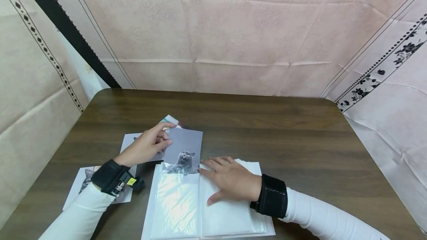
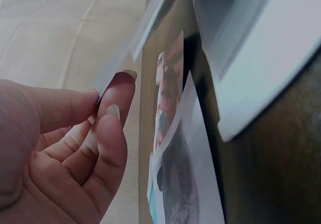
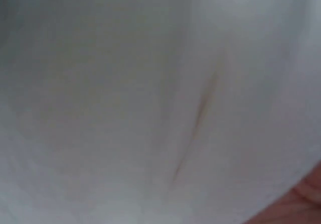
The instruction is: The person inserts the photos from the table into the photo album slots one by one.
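Note:
An open photo album [image 1: 176,210] with clear page sleeves lies at the table's near edge. My left hand [image 1: 145,145] pinches the left edge of a grey cat photo [image 1: 186,142] between thumb and fingers, as the left wrist view also shows. The photo's lower end overlaps the top of the left page's clear sleeve [image 1: 178,195]; how far inside it sits I cannot tell. With fingers spread, my right hand [image 1: 231,180] rests on the right page [image 1: 230,219], near the fold. The right wrist view is mostly a blurred white surface [image 3: 100,108].
Loose photos lie left of the album: one with a cat [image 1: 75,188] by the left forearm, one under the left hand [image 1: 126,142], and a colourful one [image 1: 171,119] behind it. The brown wooden table [image 1: 267,129] stretches back to a hanging cloth [image 1: 233,40].

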Demonstrator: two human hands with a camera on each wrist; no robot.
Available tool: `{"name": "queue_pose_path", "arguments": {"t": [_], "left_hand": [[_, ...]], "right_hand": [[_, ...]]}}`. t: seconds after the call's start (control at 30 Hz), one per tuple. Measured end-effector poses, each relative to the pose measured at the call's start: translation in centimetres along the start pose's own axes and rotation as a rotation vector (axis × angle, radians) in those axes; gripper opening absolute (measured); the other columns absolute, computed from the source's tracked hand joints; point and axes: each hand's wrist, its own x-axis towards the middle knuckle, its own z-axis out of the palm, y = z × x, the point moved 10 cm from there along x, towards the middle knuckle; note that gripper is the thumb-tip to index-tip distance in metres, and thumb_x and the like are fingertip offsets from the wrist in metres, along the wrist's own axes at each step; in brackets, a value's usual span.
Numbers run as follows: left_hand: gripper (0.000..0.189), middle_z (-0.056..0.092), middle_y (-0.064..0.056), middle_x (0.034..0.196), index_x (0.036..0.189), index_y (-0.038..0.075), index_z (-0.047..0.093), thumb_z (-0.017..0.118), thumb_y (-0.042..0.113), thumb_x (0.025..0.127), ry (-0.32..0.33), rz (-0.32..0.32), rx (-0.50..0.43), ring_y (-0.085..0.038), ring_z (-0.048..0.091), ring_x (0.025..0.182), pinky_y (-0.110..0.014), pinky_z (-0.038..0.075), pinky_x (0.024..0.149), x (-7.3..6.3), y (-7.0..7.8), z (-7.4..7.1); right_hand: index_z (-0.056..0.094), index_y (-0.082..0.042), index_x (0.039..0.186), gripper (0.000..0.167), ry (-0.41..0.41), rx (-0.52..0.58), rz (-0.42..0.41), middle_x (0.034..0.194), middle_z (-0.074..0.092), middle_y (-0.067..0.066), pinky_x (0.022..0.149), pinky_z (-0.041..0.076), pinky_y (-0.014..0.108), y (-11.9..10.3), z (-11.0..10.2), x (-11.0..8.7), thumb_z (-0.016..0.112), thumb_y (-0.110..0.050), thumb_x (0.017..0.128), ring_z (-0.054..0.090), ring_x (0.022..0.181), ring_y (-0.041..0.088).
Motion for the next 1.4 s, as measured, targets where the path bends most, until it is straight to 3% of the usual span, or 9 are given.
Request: {"name": "queue_pose_path", "arguments": {"t": [0.33, 0.73, 0.93, 1.17, 1.4], "left_hand": [[0.055, 0.062, -0.005, 0.090, 0.150, 0.012, 0.042, 0.064, 0.011, 0.100, -0.029, -0.015, -0.005, -0.021, 0.060, 0.074, -0.028, 0.054, 0.065, 0.1, -0.2, 0.5], [0.058, 0.054, -0.005, 0.090, 0.153, 0.014, 0.042, 0.064, 0.008, 0.099, -0.093, 0.042, -0.024, -0.015, 0.055, 0.068, -0.023, 0.049, 0.060, -0.4, 0.0, 1.2], [0.054, 0.053, -0.005, 0.090, 0.149, 0.018, 0.047, 0.064, 0.008, 0.099, -0.109, 0.047, -0.033, -0.012, 0.054, 0.066, -0.023, 0.047, 0.058, -0.3, 0.2, 1.5], [0.039, 0.055, -0.003, 0.083, 0.140, 0.011, 0.055, 0.060, 0.008, 0.101, -0.110, 0.036, -0.017, -0.015, 0.053, 0.064, -0.024, 0.046, 0.055, -0.3, 0.4, 1.4], [0.030, 0.057, -0.001, 0.078, 0.132, 0.013, 0.060, 0.059, 0.010, 0.102, -0.121, 0.027, -0.015, -0.014, 0.050, 0.061, -0.024, 0.044, 0.054, -0.2, 0.4, 1.6]], "right_hand": [[0.040, -0.025, 0.156, 0.086, -0.038, 0.088, 0.030, 0.166, 0.031, 0.000, 0.122, 0.030, 0.048, 1.0, 0.7, 0.1, 0.066, -0.066, 0.086, 0.030, 0.154, 0.024], [0.041, -0.024, 0.155, 0.085, -0.014, 0.117, 0.017, 0.165, 0.034, 0.000, 0.121, 0.032, 0.049, 0.7, 0.4, 0.0, 0.068, -0.065, 0.086, 0.032, 0.153, 0.025], [0.041, -0.024, 0.155, 0.086, -0.013, 0.107, 0.020, 0.165, 0.034, 0.000, 0.120, 0.033, 0.048, 0.7, 0.5, 0.0, 0.068, -0.066, 0.085, 0.034, 0.152, 0.024], [0.041, -0.023, 0.155, 0.085, -0.007, 0.105, 0.008, 0.165, 0.034, 0.001, 0.121, 0.032, 0.048, 0.9, 0.5, 0.0, 0.067, -0.065, 0.086, 0.034, 0.152, 0.024], [0.045, -0.029, 0.153, 0.079, 0.015, 0.082, -0.017, 0.163, 0.038, 0.002, 0.118, 0.035, 0.050, 0.8, 0.4, -0.1, 0.064, -0.067, 0.087, 0.038, 0.149, 0.025]]}}
